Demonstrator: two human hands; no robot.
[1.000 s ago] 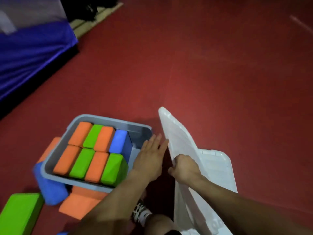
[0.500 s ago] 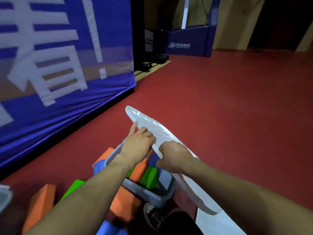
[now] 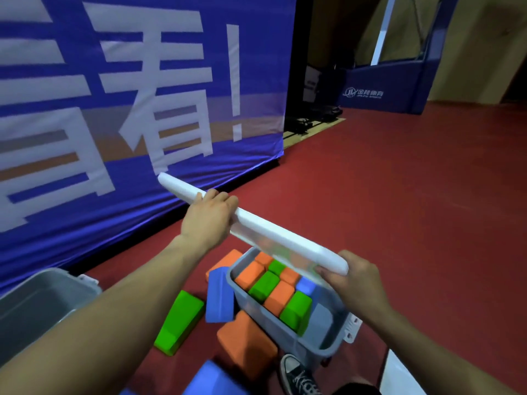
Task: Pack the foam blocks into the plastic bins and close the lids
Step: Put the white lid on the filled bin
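A grey plastic bin point(image 3: 328, 342) stands on the red floor, filled with orange, green and blue foam blocks point(image 3: 269, 286). Above it I hold a translucent white lid point(image 3: 273, 232), tilted and seen nearly edge-on. My left hand point(image 3: 208, 220) grips the lid's far edge. My right hand point(image 3: 356, 283) grips its near end, over the bin's right side. Loose blocks lie outside the bin: a green one point(image 3: 178, 323), a blue one point(image 3: 218, 296) leaning on the bin, an orange one point(image 3: 246, 340) and another blue one point(image 3: 211, 377).
A second grey bin point(image 3: 40, 309) sits at lower left. A blue banner point(image 3: 114, 109) stands close behind on the left. Another white lid point(image 3: 399, 374) lies at lower right. My shoe point(image 3: 296, 374) is by the bin. Red floor stretches away to the right.
The lid has been lifted from my right side and swung over the bin. My left hand took hold of its far edge. The view tilted upward.
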